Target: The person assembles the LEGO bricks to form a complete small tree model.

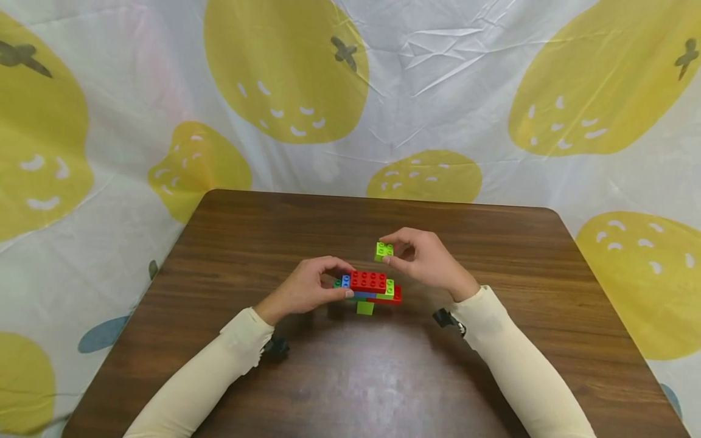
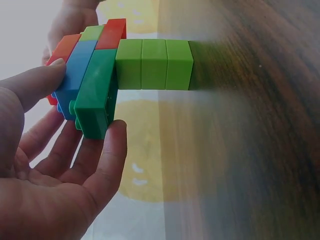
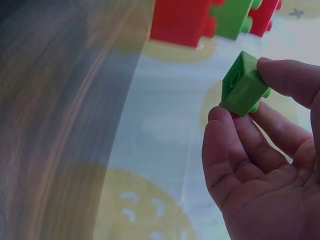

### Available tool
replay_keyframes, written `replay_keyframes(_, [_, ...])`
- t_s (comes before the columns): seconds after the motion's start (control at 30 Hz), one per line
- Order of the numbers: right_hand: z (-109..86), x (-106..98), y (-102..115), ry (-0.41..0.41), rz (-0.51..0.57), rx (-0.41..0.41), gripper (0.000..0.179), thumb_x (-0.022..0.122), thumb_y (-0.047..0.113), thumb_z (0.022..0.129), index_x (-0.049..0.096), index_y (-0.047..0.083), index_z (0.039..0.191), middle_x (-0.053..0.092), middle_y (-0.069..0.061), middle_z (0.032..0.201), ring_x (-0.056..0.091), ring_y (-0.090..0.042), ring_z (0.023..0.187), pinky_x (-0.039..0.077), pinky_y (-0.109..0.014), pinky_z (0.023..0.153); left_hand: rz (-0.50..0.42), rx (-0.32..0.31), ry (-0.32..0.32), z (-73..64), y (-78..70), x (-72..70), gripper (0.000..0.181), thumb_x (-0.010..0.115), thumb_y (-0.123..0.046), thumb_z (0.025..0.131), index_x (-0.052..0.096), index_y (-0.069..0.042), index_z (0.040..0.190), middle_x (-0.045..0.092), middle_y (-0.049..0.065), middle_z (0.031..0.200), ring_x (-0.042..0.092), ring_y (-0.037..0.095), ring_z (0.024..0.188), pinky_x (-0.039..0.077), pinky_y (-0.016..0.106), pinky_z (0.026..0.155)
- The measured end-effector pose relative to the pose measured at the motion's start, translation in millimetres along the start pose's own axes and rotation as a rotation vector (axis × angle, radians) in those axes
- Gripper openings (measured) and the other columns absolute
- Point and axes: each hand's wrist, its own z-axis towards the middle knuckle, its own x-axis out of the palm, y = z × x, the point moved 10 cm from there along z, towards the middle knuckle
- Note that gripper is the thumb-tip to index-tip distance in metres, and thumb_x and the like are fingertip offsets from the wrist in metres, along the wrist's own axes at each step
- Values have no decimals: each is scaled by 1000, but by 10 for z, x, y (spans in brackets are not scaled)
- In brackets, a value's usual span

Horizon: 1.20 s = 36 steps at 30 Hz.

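My left hand (image 1: 305, 287) grips the left end of a structure of toy building bricks (image 1: 368, 281), thumb on the near side and fingers behind. A red brick with studs tops it; beneath are blue brick (image 2: 79, 65), dark green brick (image 2: 95, 87), lime and red pieces. Three stacked lime bricks (image 2: 154, 65) form a narrow post from its underside to the table. Up and to the right, my right hand (image 1: 429, 258) pinches a small lime brick (image 1: 384, 251) between thumb and fingers. In the right wrist view its hollow underside shows, apart from the structure.
The brown wooden table (image 1: 372, 389) runs under both arms. Behind it hangs a white curtain (image 1: 306, 170) with large yellow fruit prints. Dark wrist-worn gear (image 1: 449, 319) sits below the right cuff, and a similar dark piece (image 1: 276, 347) by the left cuff.
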Motion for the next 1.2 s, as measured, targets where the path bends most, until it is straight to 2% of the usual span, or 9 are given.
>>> replay_keyframes(0.1, [-40,26,97,10,16,-19,36,82,14,93,74,10,127,71,0,99,67,-18,84,64,-41,82,4,-5,1,-3,-1,-1,44,86,-26,91,70,-12,129,72,5,125,67,23,111,63,33,89])
replay_keyframes(0.27, [-114,57,217,10,12,-39,35,82,16,94,74,12,128,71,2,101,67,-17,85,63,-36,80,4,3,4,0,-1,6,43,86,-26,91,70,-12,128,72,6,124,67,23,111,63,33,88])
replay_keyframes(0.63, [-203,169,447,4,-19,-117,34,84,20,92,75,15,125,73,7,107,65,-11,86,62,-37,78,1,1,8,0,-14,4,43,86,-27,91,71,-12,128,72,6,125,68,23,112,64,42,90])
replay_keyframes(1.07, [-236,270,529,-15,-30,-180,32,83,18,92,77,12,123,72,4,104,64,-11,82,62,-39,67,2,15,3,-8,-10,14,41,85,-26,92,71,-11,127,73,6,123,68,23,112,63,33,88])
replay_keyframes(1.2, [-247,269,579,-31,-58,-218,31,83,18,92,77,12,122,71,3,104,62,-13,80,59,-33,63,-10,15,6,-11,-16,15,41,85,-26,92,71,-11,127,73,6,124,68,23,112,63,32,88])
